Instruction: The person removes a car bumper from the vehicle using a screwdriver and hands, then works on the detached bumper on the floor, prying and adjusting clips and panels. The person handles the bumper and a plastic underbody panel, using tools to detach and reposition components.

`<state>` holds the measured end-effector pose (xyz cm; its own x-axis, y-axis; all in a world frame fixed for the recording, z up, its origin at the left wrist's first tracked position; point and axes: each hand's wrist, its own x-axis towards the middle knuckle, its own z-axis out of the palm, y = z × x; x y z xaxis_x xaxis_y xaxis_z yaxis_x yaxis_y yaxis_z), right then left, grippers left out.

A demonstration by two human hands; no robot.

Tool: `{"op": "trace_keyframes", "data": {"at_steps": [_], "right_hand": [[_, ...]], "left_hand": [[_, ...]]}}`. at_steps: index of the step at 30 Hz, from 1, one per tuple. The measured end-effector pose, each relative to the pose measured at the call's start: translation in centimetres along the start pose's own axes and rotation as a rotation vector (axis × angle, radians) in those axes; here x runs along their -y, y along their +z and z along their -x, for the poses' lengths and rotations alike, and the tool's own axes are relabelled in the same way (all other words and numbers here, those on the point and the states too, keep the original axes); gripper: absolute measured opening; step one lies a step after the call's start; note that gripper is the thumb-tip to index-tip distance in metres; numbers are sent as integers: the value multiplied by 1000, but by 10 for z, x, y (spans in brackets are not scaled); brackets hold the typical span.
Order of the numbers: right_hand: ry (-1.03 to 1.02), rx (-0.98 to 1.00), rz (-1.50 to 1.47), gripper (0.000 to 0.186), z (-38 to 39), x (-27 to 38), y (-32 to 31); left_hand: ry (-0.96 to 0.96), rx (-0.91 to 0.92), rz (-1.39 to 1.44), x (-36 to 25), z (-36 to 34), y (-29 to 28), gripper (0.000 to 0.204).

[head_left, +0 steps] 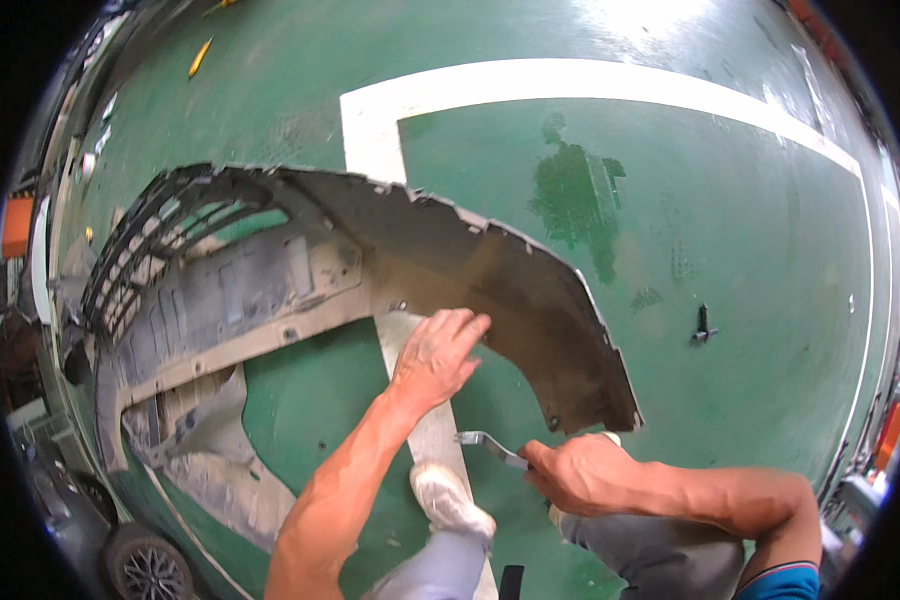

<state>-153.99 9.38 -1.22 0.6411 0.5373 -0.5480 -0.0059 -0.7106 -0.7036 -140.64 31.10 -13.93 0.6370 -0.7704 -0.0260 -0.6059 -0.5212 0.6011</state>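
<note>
Holding silver tool (495, 448), hands (434, 355) near bumper (515, 290), white floor line (570, 80)

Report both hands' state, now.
Left hand: open, loosely curled, at the edge of the bumper cover; contact unclear.
Right hand: closed, holding a bent metal bar.

Green floor (750, 420), glossy; broad white painted line (570, 80) with corner; darker patch (575, 195) inside; bright glare (650, 15) toward floor's far edge.

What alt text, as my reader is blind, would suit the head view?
A person's right hand grips a bent metal tool while the left hand is at the inner edge of a dirty, dark bumper lying on a green floor with white lines.
</note>
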Motion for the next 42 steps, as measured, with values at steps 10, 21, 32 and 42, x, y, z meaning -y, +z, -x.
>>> {"op": "trace_keyframes", "data": {"at_steps": [10,21,32,42], "right_hand": [[-345,-330,524,13,-11,-47,29],[56,-380,113,21,-42,-59,33],[502,-224,-587,24,-78,-32,-2],[590,-177,-314,36,-82,-20,-14]], "left_hand": [[303,89,-137,18,-33,19,40],[245,9,-97,26,-17,35,44],[101,-230,-15,23,0,49,44],[57,-380,45,28,8,61,38]]}}
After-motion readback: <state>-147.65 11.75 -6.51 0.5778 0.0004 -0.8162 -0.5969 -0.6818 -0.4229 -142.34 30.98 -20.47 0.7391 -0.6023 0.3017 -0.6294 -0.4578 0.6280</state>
